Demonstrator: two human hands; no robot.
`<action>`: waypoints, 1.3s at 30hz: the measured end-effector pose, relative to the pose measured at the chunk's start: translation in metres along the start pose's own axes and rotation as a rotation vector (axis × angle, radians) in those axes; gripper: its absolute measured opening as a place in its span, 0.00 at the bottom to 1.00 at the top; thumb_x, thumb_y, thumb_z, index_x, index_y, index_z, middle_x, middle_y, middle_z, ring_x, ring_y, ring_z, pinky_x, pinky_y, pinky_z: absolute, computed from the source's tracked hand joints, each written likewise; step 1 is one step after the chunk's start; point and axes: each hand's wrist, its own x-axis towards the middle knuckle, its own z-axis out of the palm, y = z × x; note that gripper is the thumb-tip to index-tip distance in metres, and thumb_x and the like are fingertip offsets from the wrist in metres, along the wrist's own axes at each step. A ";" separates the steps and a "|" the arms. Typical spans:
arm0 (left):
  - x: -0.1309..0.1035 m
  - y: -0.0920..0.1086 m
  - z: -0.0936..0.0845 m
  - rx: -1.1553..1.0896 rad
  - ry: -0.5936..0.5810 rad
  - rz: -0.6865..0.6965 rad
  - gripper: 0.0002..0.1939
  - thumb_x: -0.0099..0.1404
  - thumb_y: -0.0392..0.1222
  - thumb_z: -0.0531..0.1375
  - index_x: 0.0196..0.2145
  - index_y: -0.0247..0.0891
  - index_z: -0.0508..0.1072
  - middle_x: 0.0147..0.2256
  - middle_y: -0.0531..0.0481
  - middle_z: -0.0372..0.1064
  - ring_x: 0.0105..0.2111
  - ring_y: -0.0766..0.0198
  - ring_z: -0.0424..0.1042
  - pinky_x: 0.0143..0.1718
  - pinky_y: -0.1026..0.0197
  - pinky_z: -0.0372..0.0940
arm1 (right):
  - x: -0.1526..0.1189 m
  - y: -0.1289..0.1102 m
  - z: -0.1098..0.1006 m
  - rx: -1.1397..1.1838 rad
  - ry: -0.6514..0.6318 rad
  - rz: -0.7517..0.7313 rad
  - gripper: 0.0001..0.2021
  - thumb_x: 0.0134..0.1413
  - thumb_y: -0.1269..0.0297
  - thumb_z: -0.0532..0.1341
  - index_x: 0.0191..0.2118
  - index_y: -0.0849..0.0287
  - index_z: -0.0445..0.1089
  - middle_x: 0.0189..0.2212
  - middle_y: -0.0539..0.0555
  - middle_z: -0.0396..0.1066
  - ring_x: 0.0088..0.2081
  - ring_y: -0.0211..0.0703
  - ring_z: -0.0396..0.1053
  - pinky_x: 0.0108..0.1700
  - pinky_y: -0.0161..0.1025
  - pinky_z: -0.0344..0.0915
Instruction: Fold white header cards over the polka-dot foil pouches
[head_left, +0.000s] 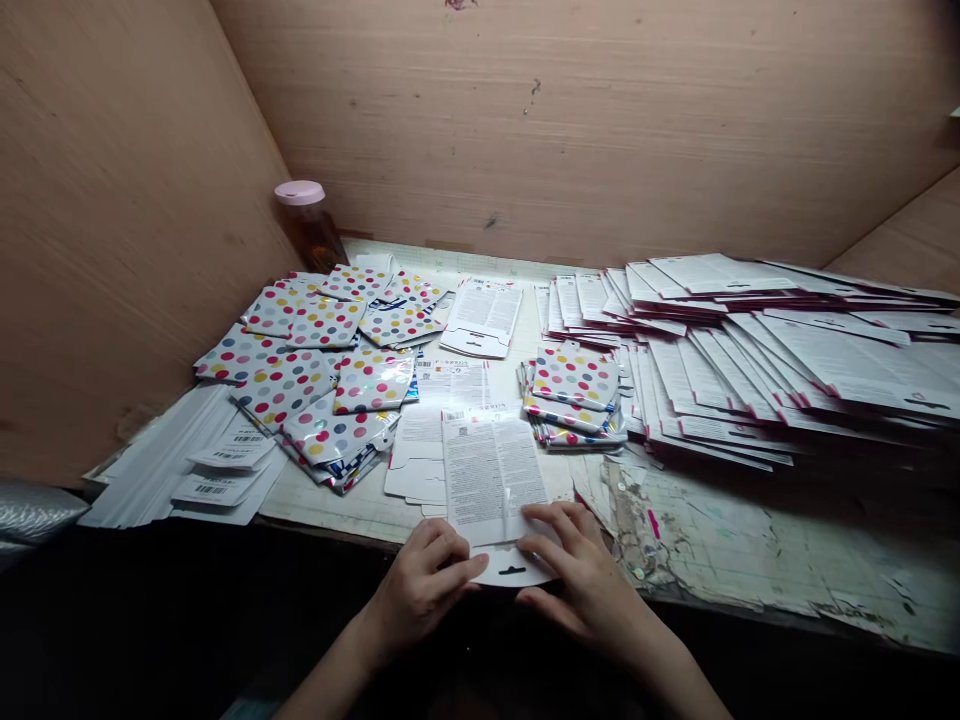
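A white printed card [495, 480] lies face-up at the table's front edge, its hang-hole end towards me. My left hand [431, 575] pinches the near left corner of this card between thumb and bent fingers. On the right side, my right hand [574, 570] has its fingertips on the card's near part by a fold line, with the thumb low at the front edge. Under and behind the card lie several more printed cards [420, 455]. To their right is a small pile of polka-dot packets [576, 375].
A heap of polka-dot packets [289, 385] sits at left, beside a stack of white barcode slips [176, 460]. Overlapping rows of cards [750, 375] fill the right. Further back are a small card stack [482, 310] and a pink-lidded bottle [311, 225]. Wooden panels [562, 130] enclose the table.
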 end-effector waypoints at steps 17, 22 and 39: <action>-0.002 -0.002 -0.002 -0.051 -0.042 0.004 0.13 0.67 0.36 0.58 0.49 0.38 0.73 0.34 0.46 0.67 0.37 0.60 0.62 0.38 0.56 0.63 | 0.040 0.003 0.001 -0.174 -0.100 -0.177 0.27 0.53 0.77 0.62 0.58 0.51 0.63 0.58 0.58 0.64 0.50 0.57 0.58 0.50 0.56 0.62; -0.001 -0.002 -0.002 -0.051 -0.047 0.002 0.13 0.67 0.36 0.58 0.49 0.38 0.72 0.34 0.46 0.67 0.37 0.61 0.62 0.38 0.56 0.62 | 0.060 0.002 0.003 -0.116 -0.168 -0.102 0.04 0.57 0.75 0.62 0.34 0.59 0.70 0.35 0.56 0.69 0.38 0.47 0.62 0.40 0.44 0.65; 0.000 0.001 -0.002 -0.031 -0.041 -0.008 0.13 0.66 0.36 0.59 0.48 0.39 0.73 0.33 0.47 0.67 0.36 0.61 0.63 0.37 0.56 0.62 | 0.035 0.012 -0.023 0.011 -0.022 -0.102 0.05 0.61 0.71 0.56 0.35 0.58 0.68 0.37 0.56 0.66 0.40 0.46 0.61 0.41 0.42 0.64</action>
